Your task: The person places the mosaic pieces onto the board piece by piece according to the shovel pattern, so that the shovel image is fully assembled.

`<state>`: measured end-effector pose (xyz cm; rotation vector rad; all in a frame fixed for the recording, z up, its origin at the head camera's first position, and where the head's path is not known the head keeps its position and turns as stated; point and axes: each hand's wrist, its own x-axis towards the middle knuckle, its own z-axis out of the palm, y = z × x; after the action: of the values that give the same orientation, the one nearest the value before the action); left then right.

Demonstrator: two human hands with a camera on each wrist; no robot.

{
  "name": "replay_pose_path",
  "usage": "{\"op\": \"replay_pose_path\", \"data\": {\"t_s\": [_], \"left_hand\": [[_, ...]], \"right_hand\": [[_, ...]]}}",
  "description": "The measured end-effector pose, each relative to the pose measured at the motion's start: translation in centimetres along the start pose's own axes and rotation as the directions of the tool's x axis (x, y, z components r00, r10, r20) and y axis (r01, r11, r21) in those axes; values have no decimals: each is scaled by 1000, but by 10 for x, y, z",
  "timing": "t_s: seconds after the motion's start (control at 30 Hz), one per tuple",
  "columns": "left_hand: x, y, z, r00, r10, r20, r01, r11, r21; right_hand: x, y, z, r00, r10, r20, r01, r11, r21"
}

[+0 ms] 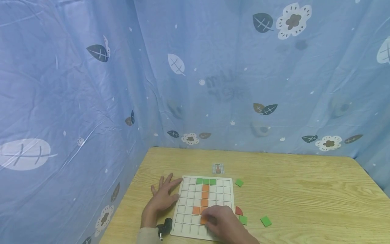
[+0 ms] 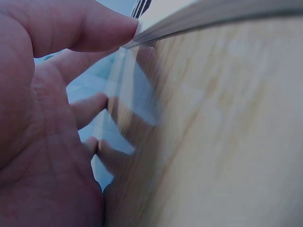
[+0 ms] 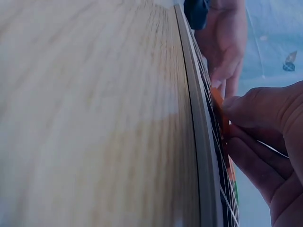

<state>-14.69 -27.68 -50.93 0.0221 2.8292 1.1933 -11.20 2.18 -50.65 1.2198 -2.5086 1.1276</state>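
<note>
A white gridded board point(image 1: 182, 218) lies on the wooden table. Three green square tiles point(image 1: 206, 181) form a row near its far edge, with a column of orange square tiles point(image 1: 205, 195) running toward me below them. Another orange tile point(image 1: 196, 210) sits left of that column's lower end. My right hand point(image 1: 223, 222) pinches an orange square tile point(image 3: 219, 109) between thumb and fingers, low over the board's near half. Fingers spread, my left hand point(image 1: 163, 198) rests at the board's left side, its thumb point(image 2: 106, 28) touching the edge.
Loose green tiles point(image 1: 266, 221) and a red quarter-round piece point(image 1: 239, 210) lie right of the board. Beyond its far edge is a small printed card point(image 1: 218, 168). A black device point(image 1: 166, 226) is at my left wrist. Blue patterned curtains point(image 1: 213, 112) surround the table.
</note>
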Motion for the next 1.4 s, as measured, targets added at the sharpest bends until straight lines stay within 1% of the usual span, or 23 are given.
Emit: {"op": "replay_pose_path", "data": {"t_s": [0.17, 0.23, 0.5, 0.7, 0.77, 0.9, 1.03, 1.1, 1.17, 1.4], "left_hand": [[-1, 2, 0, 1000, -7, -2, 7, 1000, -2], [-1, 3, 0, 1000, -8, -5, 8, 1000, -2], [-3, 5, -1, 1000, -9, -6, 9, 1000, 2], [-3, 4, -1, 1000, -13, -3, 13, 1000, 5], [-3, 3, -1, 1000, -14, -2, 14, 1000, 8], [-2, 2, 0, 1000, -15, -4, 15, 1000, 10], [-2, 2, 1, 1000, -16, -6, 16, 1000, 9], [-2, 3, 1, 1000, -21, -6, 21, 1000, 11], [-1, 3, 1, 1000, -18, -9, 18, 1000, 12], [-1, 2, 0, 1000, -19, -8, 20, 1000, 21]], "right_hand": [[1, -1, 0, 1000, 14, 18, -13, 999, -31], [1, -1, 1, 1000, 11, 13, -10, 999, -43], [3, -2, 1, 999, 34, 28, -32, 998, -56], [5, -3, 1, 993, 96, 64, -93, 994, -59], [5, -2, 1, 992, 105, 70, -101, 994, -52], [2, 2, 0, 996, 83, 22, -83, 997, -8], [3, 6, -10, 994, 110, -25, -108, 992, 71], [5, 8, -18, 989, 142, -38, -137, 985, 104], [6, 11, -27, 983, 172, -56, -166, 981, 104], [10, 29, -64, 954, 245, -171, -230, 968, 101]]}}
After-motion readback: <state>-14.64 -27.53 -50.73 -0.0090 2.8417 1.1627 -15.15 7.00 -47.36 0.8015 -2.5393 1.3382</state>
